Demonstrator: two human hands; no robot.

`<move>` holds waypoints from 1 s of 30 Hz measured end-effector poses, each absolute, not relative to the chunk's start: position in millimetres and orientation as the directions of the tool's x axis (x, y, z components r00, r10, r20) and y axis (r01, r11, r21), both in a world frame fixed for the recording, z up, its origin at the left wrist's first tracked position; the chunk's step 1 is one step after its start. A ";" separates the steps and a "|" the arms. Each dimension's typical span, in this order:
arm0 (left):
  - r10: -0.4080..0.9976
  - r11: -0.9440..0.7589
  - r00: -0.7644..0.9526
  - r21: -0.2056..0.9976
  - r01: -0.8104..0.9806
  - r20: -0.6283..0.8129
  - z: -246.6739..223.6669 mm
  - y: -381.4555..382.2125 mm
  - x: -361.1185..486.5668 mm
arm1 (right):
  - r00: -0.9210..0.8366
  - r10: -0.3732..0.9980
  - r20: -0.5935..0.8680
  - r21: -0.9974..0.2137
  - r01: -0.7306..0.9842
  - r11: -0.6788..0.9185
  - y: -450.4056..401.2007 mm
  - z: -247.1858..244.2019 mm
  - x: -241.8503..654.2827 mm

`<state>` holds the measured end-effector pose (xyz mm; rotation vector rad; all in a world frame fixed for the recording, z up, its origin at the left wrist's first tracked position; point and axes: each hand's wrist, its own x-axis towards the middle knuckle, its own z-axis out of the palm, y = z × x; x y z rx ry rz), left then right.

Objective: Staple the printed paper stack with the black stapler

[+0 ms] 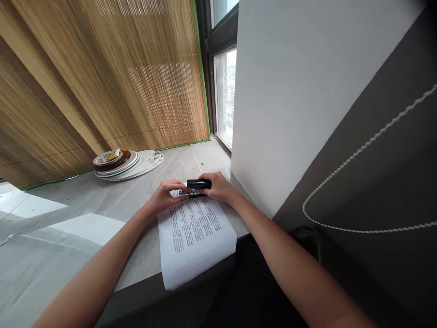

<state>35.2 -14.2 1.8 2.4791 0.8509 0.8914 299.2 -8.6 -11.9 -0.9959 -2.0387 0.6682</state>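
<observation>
A black stapler (pixel 199 184) is gripped in my right hand (pixel 217 186), fingers over its top and thumb low on its near side. Its jaws stand apart, and a shiny metal part (pixel 183 192) shows at its left end. My left hand (pixel 167 195) is closed there, thumb and fingers around that metal end; the fingers partly hide what they pinch. Beneath both hands lies a white printed sheet (pixel 197 228), its far edge hidden by hands and stapler. The sheet's near end bends down over the front edge of the ledge.
Stacked plates (pixel 118 166) stand at the back left of the grey stone ledge (pixel 143 255), near a bamboo blind (pixel 143 68). Small dark bits (pixel 202 163) lie beyond my hands. A white wall (pixel 283 82) rises on the right, where a beaded cord (pixel 327 182) hangs.
</observation>
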 end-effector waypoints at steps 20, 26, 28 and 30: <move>0.828 -0.494 0.487 0.770 0.403 0.277 3.0 -12.2 34.2 | -0.416 0.818 0.397 -0.745 0.374 0.552 -7.7 -13.6 298.9; 0.807 -0.509 0.520 0.777 0.370 0.281 2.8 -10.3 34.3 | -0.428 0.806 0.410 -0.725 0.383 0.572 -8.4 -12.1 298.8; 0.807 -0.512 0.514 0.779 0.363 0.291 3.5 -10.1 34.5 | -0.428 0.804 0.413 -0.724 0.382 0.575 -8.4 -12.2 298.8; 0.811 -0.512 0.504 0.779 0.362 0.298 4.6 -10.5 34.9 | -0.427 0.802 0.418 -0.724 0.377 0.578 -8.5 -12.1 299.0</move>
